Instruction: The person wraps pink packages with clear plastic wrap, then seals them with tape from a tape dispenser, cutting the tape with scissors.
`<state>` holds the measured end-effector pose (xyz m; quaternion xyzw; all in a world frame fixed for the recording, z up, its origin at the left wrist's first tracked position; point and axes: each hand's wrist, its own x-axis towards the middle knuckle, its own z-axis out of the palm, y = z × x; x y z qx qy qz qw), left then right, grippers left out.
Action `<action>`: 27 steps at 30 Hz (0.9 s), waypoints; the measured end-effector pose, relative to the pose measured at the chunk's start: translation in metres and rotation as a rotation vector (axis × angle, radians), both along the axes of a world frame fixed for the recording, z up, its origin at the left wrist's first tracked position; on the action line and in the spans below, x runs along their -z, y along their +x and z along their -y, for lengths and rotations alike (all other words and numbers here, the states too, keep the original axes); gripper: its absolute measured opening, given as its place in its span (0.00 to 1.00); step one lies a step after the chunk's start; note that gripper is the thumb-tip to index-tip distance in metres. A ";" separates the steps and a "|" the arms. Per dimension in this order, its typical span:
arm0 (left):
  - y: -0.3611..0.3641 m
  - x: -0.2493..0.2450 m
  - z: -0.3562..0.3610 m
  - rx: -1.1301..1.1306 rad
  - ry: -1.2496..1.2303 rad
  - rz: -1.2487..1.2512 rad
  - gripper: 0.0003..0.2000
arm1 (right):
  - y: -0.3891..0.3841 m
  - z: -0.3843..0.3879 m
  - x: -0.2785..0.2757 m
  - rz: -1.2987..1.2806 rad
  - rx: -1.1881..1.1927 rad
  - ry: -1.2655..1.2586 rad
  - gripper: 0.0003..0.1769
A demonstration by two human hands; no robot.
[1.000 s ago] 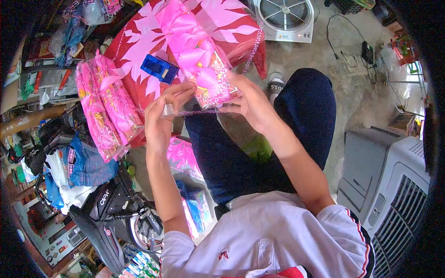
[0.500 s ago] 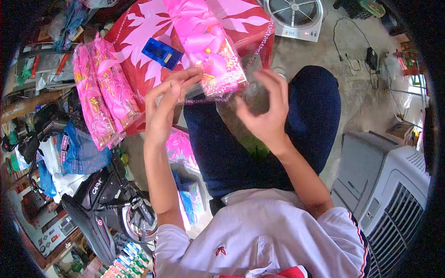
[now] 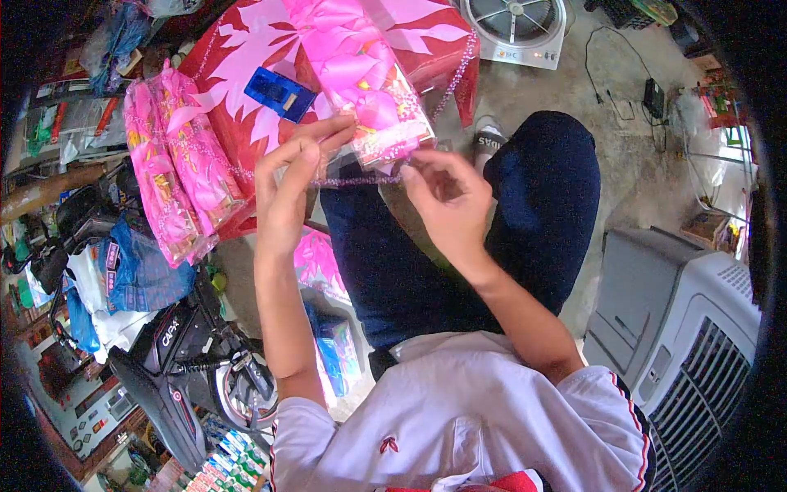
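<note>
A long pink package (image 3: 373, 90) with pink ribbon petals and printed patterns lies on the red and pink table cover (image 3: 246, 61), its near end at the edge above my lap. Clear plastic wrapper (image 3: 332, 160) sticks out at that end. My left hand (image 3: 288, 174) is on the package's left side, fingers closed on the wrapper. With thumb and fingertips together, my right hand (image 3: 452, 198) pinches at the lower right corner of the wrapped end; the exact grip is partly hidden. A flat blue plastic case (image 3: 280, 94) lies left of the package.
Two similar pink packages (image 3: 184, 164) lie at the table's left edge. A white round fan (image 3: 515, 25) stands on the floor beyond. A grey air cooler (image 3: 664, 312) is at my right, a black motorbike (image 3: 176, 353) at my left. A cable with adapter (image 3: 653, 100) lies on the floor.
My right hand has moved left to the package's near end, and its spread fingers have closed there. The left hand stays in nearly the same place. The view has shifted slightly.
</note>
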<state>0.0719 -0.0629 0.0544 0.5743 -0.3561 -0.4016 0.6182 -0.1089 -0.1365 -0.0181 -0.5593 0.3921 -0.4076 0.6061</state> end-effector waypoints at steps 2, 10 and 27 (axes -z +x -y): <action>-0.001 0.003 0.001 0.001 -0.007 -0.007 0.18 | 0.011 -0.005 0.007 0.161 0.047 0.163 0.11; -0.012 0.001 0.006 -0.063 0.006 0.005 0.19 | 0.035 -0.011 -0.010 0.333 0.136 0.493 0.07; -0.011 0.002 0.006 -0.025 -0.011 0.068 0.17 | 0.041 -0.012 -0.022 0.303 0.225 0.575 0.07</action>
